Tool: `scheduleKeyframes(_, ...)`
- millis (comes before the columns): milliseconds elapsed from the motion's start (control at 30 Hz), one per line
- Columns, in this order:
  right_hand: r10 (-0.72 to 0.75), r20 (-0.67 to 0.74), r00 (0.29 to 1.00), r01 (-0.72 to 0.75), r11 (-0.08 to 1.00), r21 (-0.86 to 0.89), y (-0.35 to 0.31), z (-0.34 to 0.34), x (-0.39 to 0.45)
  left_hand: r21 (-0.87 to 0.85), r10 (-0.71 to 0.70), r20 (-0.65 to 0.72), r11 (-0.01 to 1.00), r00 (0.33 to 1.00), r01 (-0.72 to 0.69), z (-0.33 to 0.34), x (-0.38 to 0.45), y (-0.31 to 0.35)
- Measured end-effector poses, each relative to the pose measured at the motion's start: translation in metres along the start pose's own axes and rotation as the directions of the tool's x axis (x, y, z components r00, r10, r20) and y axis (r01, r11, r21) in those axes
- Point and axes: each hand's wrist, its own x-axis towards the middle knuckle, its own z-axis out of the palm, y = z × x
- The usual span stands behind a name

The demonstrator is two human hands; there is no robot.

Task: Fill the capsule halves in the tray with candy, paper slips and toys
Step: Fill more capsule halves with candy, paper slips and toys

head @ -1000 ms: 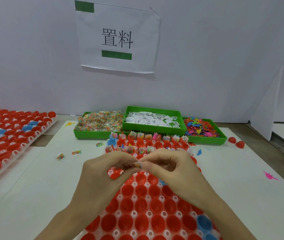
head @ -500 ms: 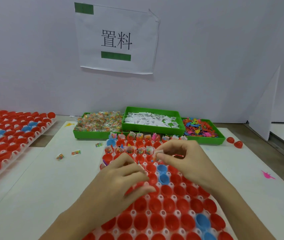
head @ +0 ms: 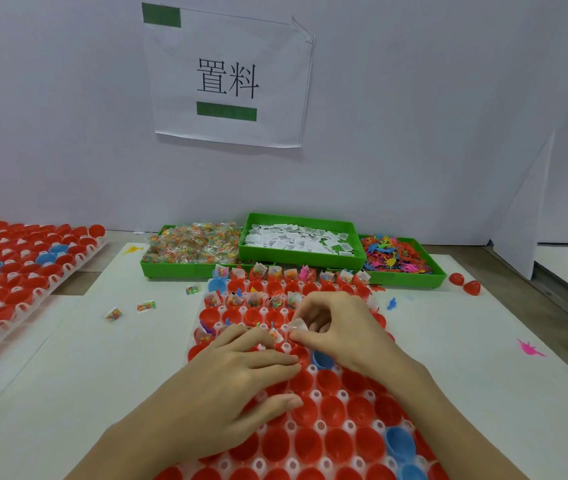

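Over the middle of the capsule tray (head: 313, 398), just nearer than the filled rows, the right hand (head: 341, 327) pinches a small clear candy packet (head: 298, 324) between thumb and forefinger, its other fingers curled loosely behind. The packet hangs right above the third row of red capsule halves (head: 301, 353), and the nearest open cup lies directly below and a touch nearer than the fingertips, so I judge the coming move to be a short drop straight down, not a reach. The left hand (head: 241, 372) lies flat on the tray just left of and nearer than that cup, fingers spread and relaxed, their tips pointing right toward the packet; small packets (head: 275, 335) show at its far edge, though whether it grips any I cannot tell. Being already over the cup, the right hand is the nearer one for the placement. Far rows hold candy and slips already; the near rows stand bare. Beyond the tray sit three green bins on the tabletop (head: 109, 358): candy (head: 189, 242) left, paper slips (head: 296, 237) middle, toys (head: 396, 254) right.
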Motion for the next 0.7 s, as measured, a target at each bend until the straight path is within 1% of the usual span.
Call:
scheduleKeyframes(67,-0.022,0.021,1.000,0.022,1.000,-0.012,-0.001,0.000,-0.001,0.010,-0.002,0.005,1.000,1.000,0.002,-0.001,0.000,0.001)
scheduleKeyframes(200,-0.025,0.146,0.989,0.011,0.996,0.092,-0.002,-0.011,-0.001,0.010,-0.005,0.020,1.000,1.000,0.005,-0.002,0.000,0.001)
scheduleKeyframes(267,-0.015,0.160,0.987,-0.003,0.994,0.112,-0.002,-0.014,0.000,0.014,-0.004,0.017,1.000,1.000,0.004,-0.002,0.000,0.001)
scheduleKeyframes(400,0.014,0.100,0.995,-0.025,0.994,0.109,-0.003,-0.012,0.001,0.019,0.001,0.008,1.000,1.000,-0.002,-0.001,0.000,0.001)
scheduleKeyframes(533,-0.003,0.047,0.999,0.000,0.998,0.063,-0.004,-0.006,0.001,0.024,0.001,0.011,1.000,1.000,-0.001,0.000,0.001,0.000)
scheduleKeyframes(667,-0.050,0.003,0.999,0.050,0.990,-0.133,-0.008,-0.003,0.000,0.031,0.001,0.013,1.000,1.000,-0.001,0.000,0.000,0.000)
scheduleKeyframes(700,-0.053,0.014,0.998,0.055,0.990,-0.130,-0.009,-0.006,-0.001,0.032,0.002,0.011,0.999,1.000,-0.003,0.000,0.000,0.000)
